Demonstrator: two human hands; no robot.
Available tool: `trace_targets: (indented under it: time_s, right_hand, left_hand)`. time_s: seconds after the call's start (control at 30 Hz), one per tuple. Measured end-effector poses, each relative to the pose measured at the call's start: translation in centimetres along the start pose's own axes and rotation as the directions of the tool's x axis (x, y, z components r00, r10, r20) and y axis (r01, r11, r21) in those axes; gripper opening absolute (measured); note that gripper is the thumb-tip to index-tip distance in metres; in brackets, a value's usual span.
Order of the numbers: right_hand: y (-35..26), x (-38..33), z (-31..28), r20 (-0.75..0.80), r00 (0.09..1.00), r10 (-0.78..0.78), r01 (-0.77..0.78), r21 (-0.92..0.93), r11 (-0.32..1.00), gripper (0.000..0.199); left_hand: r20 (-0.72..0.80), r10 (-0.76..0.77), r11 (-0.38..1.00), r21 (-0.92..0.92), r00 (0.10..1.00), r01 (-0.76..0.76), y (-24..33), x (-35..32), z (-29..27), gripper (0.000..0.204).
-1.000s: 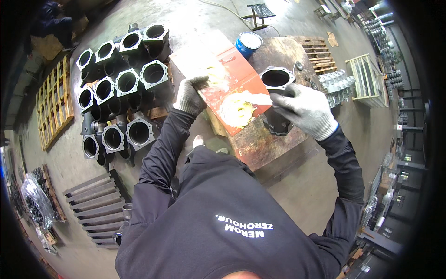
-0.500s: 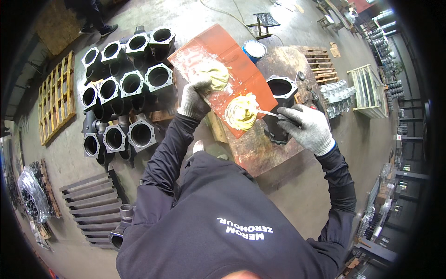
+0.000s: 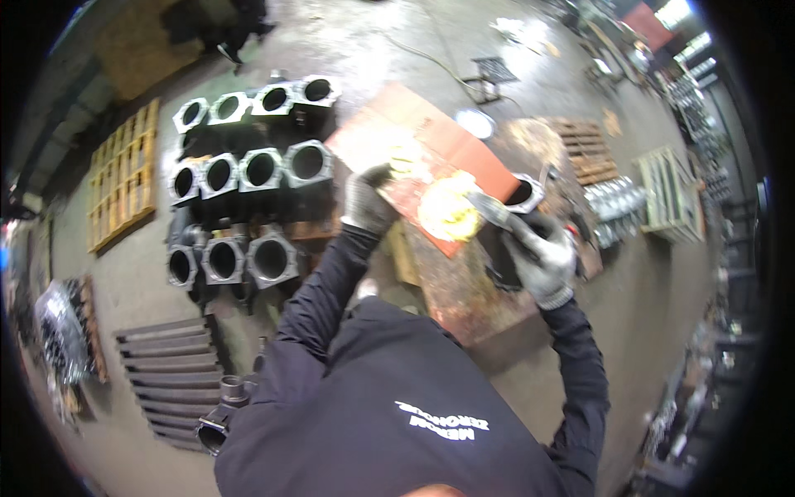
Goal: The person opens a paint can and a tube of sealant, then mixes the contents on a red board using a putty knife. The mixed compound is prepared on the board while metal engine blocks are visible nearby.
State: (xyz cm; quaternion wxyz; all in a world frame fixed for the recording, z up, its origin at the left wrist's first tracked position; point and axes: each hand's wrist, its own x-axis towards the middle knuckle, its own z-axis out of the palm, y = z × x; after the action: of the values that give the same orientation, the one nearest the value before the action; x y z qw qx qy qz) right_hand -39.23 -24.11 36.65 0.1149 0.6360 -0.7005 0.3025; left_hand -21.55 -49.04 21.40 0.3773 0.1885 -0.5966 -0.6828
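Note:
My left hand [image 3: 368, 200], in a grey-white work glove, is closed on the near left edge of a flat orange-red board [image 3: 464, 141]. Two heaps of paste lie on this board: a pale yellow heap [image 3: 406, 163] close to my left fingers and a larger yellow heap [image 3: 450, 209] near its lower right corner. My gloved right hand [image 3: 542, 258] grips a putty knife [image 3: 490, 209], whose flat blade touches or overlaps the right side of the larger heap. Motion blurs the hand and blade. Under and beside the right hand is a black casting [image 3: 523, 192] with a round opening.
A stained worktable [image 3: 476, 298] carries the casting. Several black flanged castings [image 3: 261, 168] stand in rows to the left. Wooden pallets [image 3: 124, 178], a slatted dark rack [image 3: 170, 381], a blurred round can [image 3: 474, 124] and a crate [image 3: 669, 195] surround the workspace.
The view has shifted and blurred. My right hand has turned the putty knife so its blade shows flat beside the larger paste heap. My left hand keeps its hold on the board.

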Motion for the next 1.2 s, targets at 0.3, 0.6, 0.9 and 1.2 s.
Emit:
trace_targets:
  time_s: [0.3,0.6,0.9,1.2]
  right_hand:
    - [0.4,-0.9,0.0,0.043,0.999,-0.016,0.020,-0.086,0.996,0.039]
    - [-0.4,-2.2,-2.1,0.087,0.992,-0.087,0.101,-0.173,0.980,0.046]
    - [-2.7,0.1,-3.2,0.152,0.976,0.157,-0.173,0.095,0.980,0.045]
    - [-1.6,0.4,-0.4,0.603,0.474,0.641,-0.861,0.470,0.195,0.032]
  left_hand:
    - [-0.165,-0.158,0.978,-0.163,0.974,0.131,-2.8,-0.3,0.3,0.032]
    - [-0.058,-0.251,0.782,-0.600,0.966,0.167,-3.2,0.3,-0.5,0.028]
    - [-0.124,-0.197,0.929,-0.340,0.973,0.144,-2.2,0.5,-0.3,0.039]
    - [-0.021,-0.246,0.698,-0.698,0.969,0.162,-3.2,0.2,-0.3,0.032]
